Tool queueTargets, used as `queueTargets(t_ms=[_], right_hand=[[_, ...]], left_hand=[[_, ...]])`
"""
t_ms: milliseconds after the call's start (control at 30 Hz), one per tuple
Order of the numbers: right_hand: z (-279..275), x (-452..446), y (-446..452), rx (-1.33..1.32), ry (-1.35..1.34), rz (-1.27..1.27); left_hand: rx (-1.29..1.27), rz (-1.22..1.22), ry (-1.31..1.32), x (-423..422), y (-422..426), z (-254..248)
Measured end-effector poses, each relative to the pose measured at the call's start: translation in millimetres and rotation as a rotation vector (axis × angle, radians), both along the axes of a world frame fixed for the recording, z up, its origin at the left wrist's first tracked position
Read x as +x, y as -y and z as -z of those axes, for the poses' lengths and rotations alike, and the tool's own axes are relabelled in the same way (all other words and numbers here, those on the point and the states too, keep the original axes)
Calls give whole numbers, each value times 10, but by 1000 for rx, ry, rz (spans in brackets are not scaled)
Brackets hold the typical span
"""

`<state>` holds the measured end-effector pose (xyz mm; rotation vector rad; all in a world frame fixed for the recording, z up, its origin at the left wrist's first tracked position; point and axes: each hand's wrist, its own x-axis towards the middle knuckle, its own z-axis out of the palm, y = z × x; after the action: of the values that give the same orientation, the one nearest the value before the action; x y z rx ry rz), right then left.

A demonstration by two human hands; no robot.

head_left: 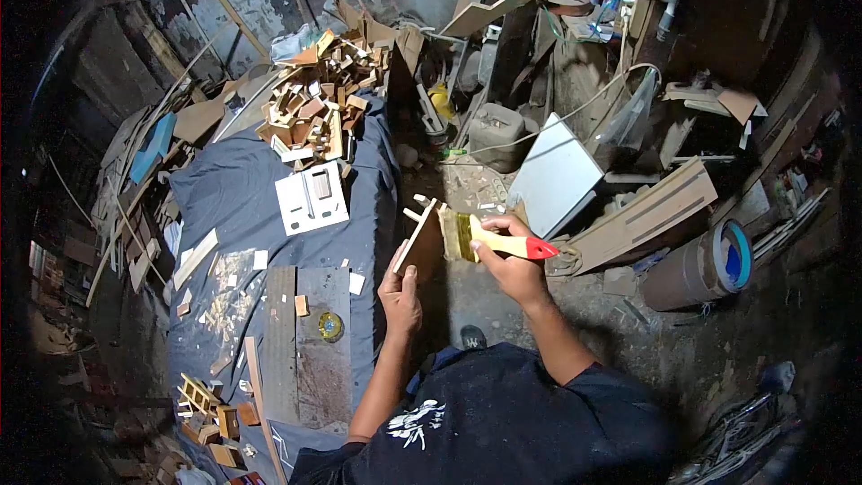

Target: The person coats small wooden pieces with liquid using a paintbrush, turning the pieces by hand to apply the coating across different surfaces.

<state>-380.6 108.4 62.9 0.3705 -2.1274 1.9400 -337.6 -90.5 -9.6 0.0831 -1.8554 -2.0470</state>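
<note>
My left hand (401,298) grips a thin wooden piece (417,238) by its lower end, tilted on edge, with small wooden pegs sticking out near its top. In my right hand (514,268) is a wide paintbrush (500,244) with a pale handle and a red tip. Its bristles point left, close to the wooden piece; whether they touch cannot be made out. Left of my left forearm, a small round container (330,327) with yellowish contents stands on a dark board (321,368).
A cloth-covered table (224,180) on the left bears a heap of wood offcuts (314,103), a white panel (312,198) with cutouts and wood scraps. On the right are a white board (555,172), a jerrycan (496,133), long planks (642,214) and a barrel (687,271).
</note>
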Motion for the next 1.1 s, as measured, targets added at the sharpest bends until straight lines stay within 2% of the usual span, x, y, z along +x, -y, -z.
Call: queueTargets(t_ms=[67,100,167,200,267,333,400,433,467,533,600,633,700,767,833,933,1000,1033,1100], right_hand=[[-37,-21,15,120,-256,62],[-17,-45,23,181,-282,32],[-18,-22,-22,345,-200,-55],[5,-18,-44,389,-136,-98],[0,-2,-38,400,-169,-94],[-49,-17,5,409,-201,-90],[-117,-20,104,334,-432,-3],[-70,-58,133,355,-445,4],[-19,-83,135,354,-445,2],[28,-137,111,448,-426,-53],[-6,-106,74,469,-342,-94],[-26,-80,63,489,-250,-128],[-55,-68,87,454,-275,-99],[-60,-67,137,418,-295,-68],[-62,-113,160,377,-466,-101],[63,-191,36,447,-436,-157],[68,-221,-92,454,-388,-143],[41,-200,-124,454,-368,-104],[-32,-142,-187,459,-344,-58]], left_hand=[[13,15,-47,-14,-30,-22],[13,14,-44,-17,-38,-45],[175,-37,111,-11,-46,-149],[175,-42,111,-19,-12,-114],[385,9,75,-88,102,44],[374,15,66,-125,131,84],[262,-4,74,-120,85,11],[192,11,101,-83,86,-53],[192,9,101,-78,96,-60],[357,72,103,-76,125,-71],[328,55,96,-98,176,2],[416,-33,98,-114,148,6],[507,-123,101,-132,123,3],[503,-94,99,-118,128,-30],[502,-71,102,-101,147,0],[475,17,94,-107,195,64],[637,11,140,-127,164,31],[628,97,155,-109,225,40],[656,93,156,-108,206,104]])
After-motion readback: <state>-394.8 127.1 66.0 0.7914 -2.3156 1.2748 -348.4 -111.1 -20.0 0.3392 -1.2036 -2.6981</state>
